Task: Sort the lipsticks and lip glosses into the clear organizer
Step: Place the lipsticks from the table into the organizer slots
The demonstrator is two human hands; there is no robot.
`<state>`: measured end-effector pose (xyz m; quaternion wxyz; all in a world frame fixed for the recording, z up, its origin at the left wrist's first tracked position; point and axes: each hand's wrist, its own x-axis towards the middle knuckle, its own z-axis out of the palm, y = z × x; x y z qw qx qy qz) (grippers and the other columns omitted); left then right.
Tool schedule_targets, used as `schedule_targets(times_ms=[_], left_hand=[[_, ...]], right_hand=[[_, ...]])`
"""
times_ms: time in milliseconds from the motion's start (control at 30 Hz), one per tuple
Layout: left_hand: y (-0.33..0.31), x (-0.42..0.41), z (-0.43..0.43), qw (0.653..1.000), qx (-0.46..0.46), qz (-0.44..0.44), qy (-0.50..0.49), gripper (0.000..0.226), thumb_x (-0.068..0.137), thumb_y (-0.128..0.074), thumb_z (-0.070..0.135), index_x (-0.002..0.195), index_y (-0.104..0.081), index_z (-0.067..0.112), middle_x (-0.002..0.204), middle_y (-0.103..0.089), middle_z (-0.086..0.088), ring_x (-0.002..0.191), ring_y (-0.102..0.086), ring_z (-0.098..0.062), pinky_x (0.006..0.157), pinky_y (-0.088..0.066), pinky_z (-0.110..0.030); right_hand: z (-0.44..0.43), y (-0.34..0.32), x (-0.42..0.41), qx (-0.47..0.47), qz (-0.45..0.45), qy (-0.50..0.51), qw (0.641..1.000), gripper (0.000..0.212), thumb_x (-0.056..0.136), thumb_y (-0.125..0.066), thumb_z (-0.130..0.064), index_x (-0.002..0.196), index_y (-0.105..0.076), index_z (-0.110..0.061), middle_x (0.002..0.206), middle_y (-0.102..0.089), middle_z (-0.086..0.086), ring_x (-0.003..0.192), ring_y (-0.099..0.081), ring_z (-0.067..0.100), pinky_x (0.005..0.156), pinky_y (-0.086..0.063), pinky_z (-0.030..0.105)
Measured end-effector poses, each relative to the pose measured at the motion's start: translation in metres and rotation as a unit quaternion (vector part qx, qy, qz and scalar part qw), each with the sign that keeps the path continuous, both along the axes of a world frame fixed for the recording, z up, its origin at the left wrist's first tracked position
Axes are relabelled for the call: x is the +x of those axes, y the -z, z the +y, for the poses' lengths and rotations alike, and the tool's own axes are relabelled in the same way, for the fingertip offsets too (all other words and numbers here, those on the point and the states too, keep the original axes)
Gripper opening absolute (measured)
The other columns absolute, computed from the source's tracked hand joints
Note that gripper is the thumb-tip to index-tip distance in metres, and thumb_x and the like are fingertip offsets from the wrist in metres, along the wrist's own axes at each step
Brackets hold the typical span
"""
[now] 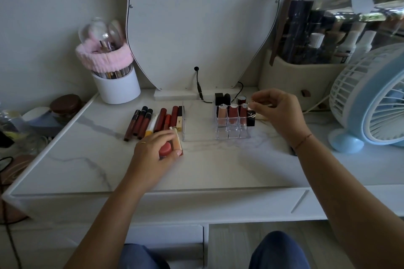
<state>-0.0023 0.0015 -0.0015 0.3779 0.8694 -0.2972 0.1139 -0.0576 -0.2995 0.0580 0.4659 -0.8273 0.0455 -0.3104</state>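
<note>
The fingers (pixel 153 148) of the left hand (pixel 154 153), at lower centre of the frame, are curled down and closed over a small cluster of items on the white tabletop (pixel 218 166); a red round-ended piece (pixel 165 148) shows under the palm and a pale beige tube (pixel 176 141) lies against the fingertips, though exactly which of these is pinched I cannot tell. Just beyond that hand, left of centre, the unsorted lip glosses and lipsticks (pixel 153 122) lie in a tight row, side by side, some long dark tubes and one short black-and-gold case; to their right stands the clear organizer (pixel 232 124), its near compartments empty, its middle row holding three capped tubes upright, darker cases standing behind. Further up and right of centre, the right hand (pixel 277 111) hangs at the organizer's right edge, thumb and forefinger pinched together beside a black lipstick (pixel 251 118) that stands at that end; whether they grip it or something small is unclear. The step in hand looks like seating one piece while gathering the next; the next move likely calls for lifting a tube upright and lowering it into a free compartment.
</note>
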Motion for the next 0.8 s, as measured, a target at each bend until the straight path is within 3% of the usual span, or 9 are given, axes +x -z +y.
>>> schedule_targets(times_ms=[267,800], left_hand=[[0.000,0.000,0.000,1.000,0.008,-0.004,0.002,0.035,0.080,-0.071,0.021,0.115,-0.064,0.019,0.121,-0.052,0.019,0.117,-0.050,-0.006,0.100,-0.039,-0.026],[0.000,0.000,0.000,1.000,0.007,-0.006,0.000,0.036,0.080,-0.072,0.019,0.115,-0.065,0.017,0.125,-0.058,0.010,0.117,-0.051,-0.009,0.101,-0.040,-0.030]], right_hand=[[0.005,0.008,-0.001,0.027,0.015,-0.029,0.999,0.019,0.073,-0.073,-0.014,0.087,-0.067,-0.025,0.083,-0.071,-0.005,0.075,-0.068,0.008,0.068,-0.053,0.014],[0.000,0.011,0.001,0.000,0.053,-0.039,0.998,0.026,0.073,-0.072,-0.001,0.093,-0.066,-0.017,0.090,-0.070,0.004,0.081,-0.068,0.013,0.078,-0.054,0.019]])
